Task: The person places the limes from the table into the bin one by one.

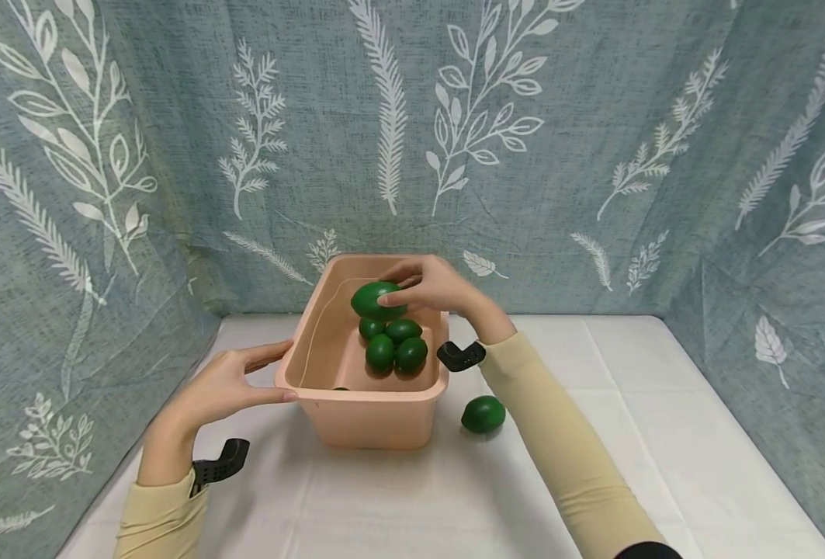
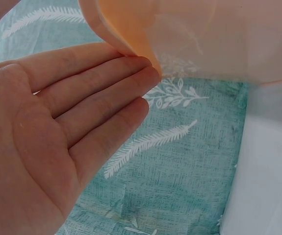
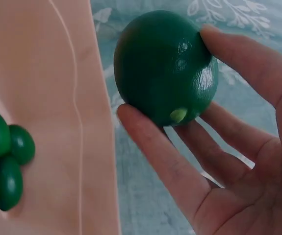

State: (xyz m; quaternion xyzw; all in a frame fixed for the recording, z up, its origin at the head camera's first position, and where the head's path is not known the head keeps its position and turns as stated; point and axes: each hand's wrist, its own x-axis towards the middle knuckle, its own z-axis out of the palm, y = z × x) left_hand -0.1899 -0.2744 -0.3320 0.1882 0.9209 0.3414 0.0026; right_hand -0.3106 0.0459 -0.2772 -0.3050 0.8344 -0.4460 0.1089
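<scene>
My right hand [image 1: 436, 286] pinches a dark green lime [image 1: 370, 301] between thumb and fingers, above the inside of a peach plastic bin [image 1: 366, 419]. In the right wrist view, the held lime [image 3: 160, 68] shows a pale stem spot. Several more limes [image 1: 410, 355] lie clustered on the bin's floor, and a sliver of green shows behind its front wall. My left hand [image 1: 223, 384] touches the bin's left rim with extended fingers, its thumb at the front left corner. In the left wrist view, straight fingers [image 2: 96, 98] meet the bin's edge.
One lime [image 1: 483, 414] lies on the white cloth-covered table [image 1: 594, 388], right of the bin and beside the right forearm. A teal leaf-patterned curtain [image 1: 328, 155] surrounds the table at the back and sides.
</scene>
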